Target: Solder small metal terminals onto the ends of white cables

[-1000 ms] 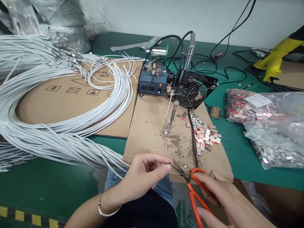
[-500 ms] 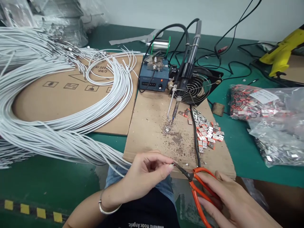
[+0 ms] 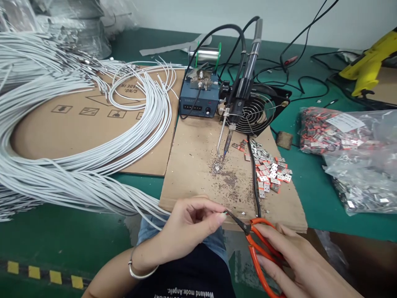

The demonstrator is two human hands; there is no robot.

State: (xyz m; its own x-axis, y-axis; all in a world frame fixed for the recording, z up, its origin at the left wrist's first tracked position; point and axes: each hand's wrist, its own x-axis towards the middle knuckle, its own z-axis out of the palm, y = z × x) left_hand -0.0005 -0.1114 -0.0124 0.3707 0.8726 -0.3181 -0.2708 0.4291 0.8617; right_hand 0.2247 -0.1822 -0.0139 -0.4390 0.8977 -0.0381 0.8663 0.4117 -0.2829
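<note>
Here, left hand [image 3: 190, 229] pinches a tiny, apparently green wire end [image 3: 226, 212] near front edge of the flat brown cardboard sheet [image 3: 186, 176]; right hand [image 3: 293, 256] grips orange-handled, dark-bladed metal scissors [image 3: 246, 229], tips beside it. Wire: likely light, soft, easily nicked; hold just behind the end.

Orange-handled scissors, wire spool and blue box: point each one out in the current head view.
Orange-handled scissors [image 3: 247, 229]: head view, on the pivot.
Wire spool [image 3: 208, 55]: head view, on the silvery wound wire.
Blue box [image 3: 205, 99]: head view, on its front panel.
</note>
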